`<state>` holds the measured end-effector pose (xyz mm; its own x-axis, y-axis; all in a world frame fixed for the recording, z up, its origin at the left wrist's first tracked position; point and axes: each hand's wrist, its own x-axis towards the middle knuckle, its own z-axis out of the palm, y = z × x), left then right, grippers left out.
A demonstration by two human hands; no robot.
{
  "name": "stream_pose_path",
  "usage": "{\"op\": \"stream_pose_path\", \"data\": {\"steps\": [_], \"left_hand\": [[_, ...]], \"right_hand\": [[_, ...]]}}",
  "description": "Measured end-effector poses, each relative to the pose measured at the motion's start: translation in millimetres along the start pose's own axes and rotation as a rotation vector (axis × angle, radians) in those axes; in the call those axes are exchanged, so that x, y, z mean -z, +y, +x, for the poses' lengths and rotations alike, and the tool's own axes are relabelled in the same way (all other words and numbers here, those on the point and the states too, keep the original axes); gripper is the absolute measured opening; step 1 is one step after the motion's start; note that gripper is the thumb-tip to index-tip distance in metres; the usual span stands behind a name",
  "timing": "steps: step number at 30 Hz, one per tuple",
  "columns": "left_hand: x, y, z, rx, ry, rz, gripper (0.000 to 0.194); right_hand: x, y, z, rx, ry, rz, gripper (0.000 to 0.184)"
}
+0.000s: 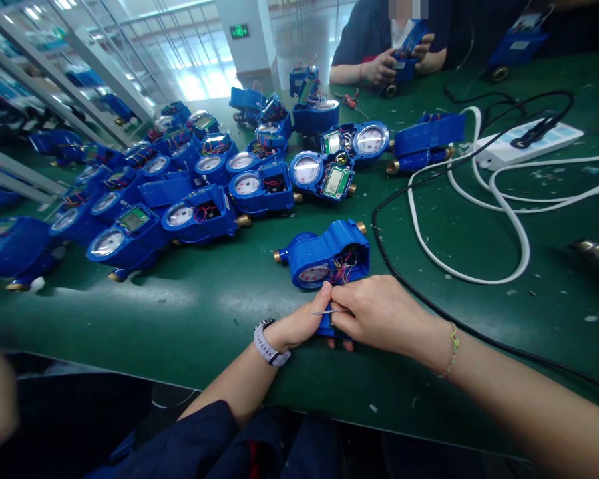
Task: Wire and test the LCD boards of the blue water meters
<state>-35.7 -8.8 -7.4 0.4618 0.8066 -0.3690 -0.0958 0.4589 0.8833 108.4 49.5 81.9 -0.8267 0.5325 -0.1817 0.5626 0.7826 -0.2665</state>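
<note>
L hand (304, 326): fingers closed on small blue part (324, 327), near side of blue mtr (314, 249). R hand (377, 309): fingers pinched on thin metal tool (328, 311), shaft across blue part; tip contact can't be confirmed. Blue mtr on green desk (180, 319), just beyond hands, compartment open, wires (347, 266) exposed. Addl. units (199, 216) grouped L & ctr. Blk cable (404, 283) R of mtr; wht pwr strip (499, 150) farther R. Co-worker (362, 43) opp., holding blue unit (405, 63).
</note>
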Motion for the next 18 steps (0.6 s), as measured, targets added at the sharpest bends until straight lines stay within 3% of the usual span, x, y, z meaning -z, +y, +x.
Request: {"op": "stream_pose_path", "data": {"steps": [7, 12, 18], "left_hand": [[-3.5, 12.0, -4.7, 0.009, 0.05, 0.026, 0.09], [-2.4, 11.0, -4.3, 0.015, -0.014, -0.047, 0.089], [-1.7, 5.5, -1.3, 0.0, -0.05, -0.088, 0.092]], "right_hand": [[-7.6, 14.6, -0.3, 0.074, 0.175, 0.344, 0.026], [-6.6, 19.1, 2.2, 0.059, 0.135, 0.496, 0.024], [-5.5, 21.4, 0.1, 0.072, 0.099, 0.377, 0.025]]}}
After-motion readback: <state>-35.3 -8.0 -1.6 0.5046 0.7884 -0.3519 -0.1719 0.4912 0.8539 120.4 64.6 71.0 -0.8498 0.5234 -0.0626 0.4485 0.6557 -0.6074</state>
